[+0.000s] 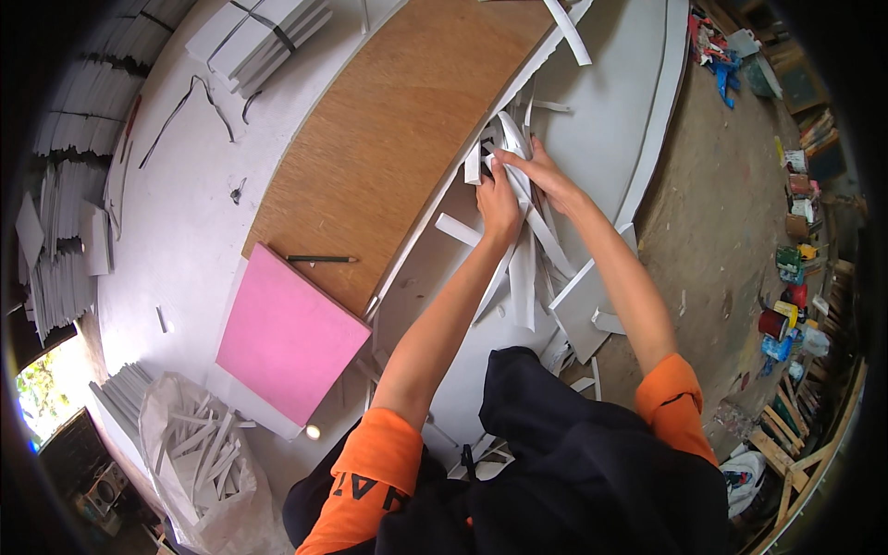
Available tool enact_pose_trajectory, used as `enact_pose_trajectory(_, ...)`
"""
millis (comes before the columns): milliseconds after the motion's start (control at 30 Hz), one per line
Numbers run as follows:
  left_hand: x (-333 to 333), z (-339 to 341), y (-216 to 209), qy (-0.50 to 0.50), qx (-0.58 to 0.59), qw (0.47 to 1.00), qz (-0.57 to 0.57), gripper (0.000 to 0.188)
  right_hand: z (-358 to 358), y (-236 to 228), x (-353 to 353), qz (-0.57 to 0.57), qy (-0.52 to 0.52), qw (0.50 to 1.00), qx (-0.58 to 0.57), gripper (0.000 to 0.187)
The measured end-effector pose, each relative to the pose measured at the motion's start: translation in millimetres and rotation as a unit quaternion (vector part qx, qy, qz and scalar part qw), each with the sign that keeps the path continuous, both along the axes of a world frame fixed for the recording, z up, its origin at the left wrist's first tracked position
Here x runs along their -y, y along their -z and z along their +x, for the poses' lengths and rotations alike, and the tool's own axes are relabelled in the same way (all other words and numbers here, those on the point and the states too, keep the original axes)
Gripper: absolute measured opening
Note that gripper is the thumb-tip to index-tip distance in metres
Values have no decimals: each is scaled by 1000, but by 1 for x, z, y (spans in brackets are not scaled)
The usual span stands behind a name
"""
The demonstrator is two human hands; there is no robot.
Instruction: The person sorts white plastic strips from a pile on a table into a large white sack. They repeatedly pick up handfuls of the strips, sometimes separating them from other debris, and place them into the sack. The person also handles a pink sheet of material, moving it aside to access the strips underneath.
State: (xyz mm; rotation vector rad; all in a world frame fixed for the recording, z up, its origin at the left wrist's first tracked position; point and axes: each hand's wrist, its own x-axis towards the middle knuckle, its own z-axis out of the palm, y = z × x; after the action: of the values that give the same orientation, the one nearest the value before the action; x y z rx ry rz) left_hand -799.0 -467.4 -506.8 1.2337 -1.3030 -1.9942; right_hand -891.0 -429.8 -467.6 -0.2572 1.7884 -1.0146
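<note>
White strips (pixel 523 277), pink sheet (pixel 291 338), brown board (pixel 388 120), orange sleeves (pixel 377 448).

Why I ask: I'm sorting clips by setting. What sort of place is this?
Probably a small workshop handling board or paper: loose white strips, a bag full of similar strips, and a tied white stack.

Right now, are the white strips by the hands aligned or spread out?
Spread out: the white strips splay at different angles below the left hand and right hand, which hide whether anything ties them.
</note>
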Motion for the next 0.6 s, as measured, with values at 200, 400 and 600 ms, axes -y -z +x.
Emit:
enact_pose_trajectory(200, -6, -5, -2, 6, -106, 991, 83, 46, 9, -7, -13, -117, -6, 993, 14, 97)
enact_pose_trajectory(400, -33, 6, -60, 51, -100, 993, 36, 43, 27, -44, -45, -175, 92, 978, -69, 94)
enact_pose_trajectory(600, -16, 26, -132, 90, -190, 973, -95, 54, 56, -125, -40, -302, 95, 933, -170, 78)
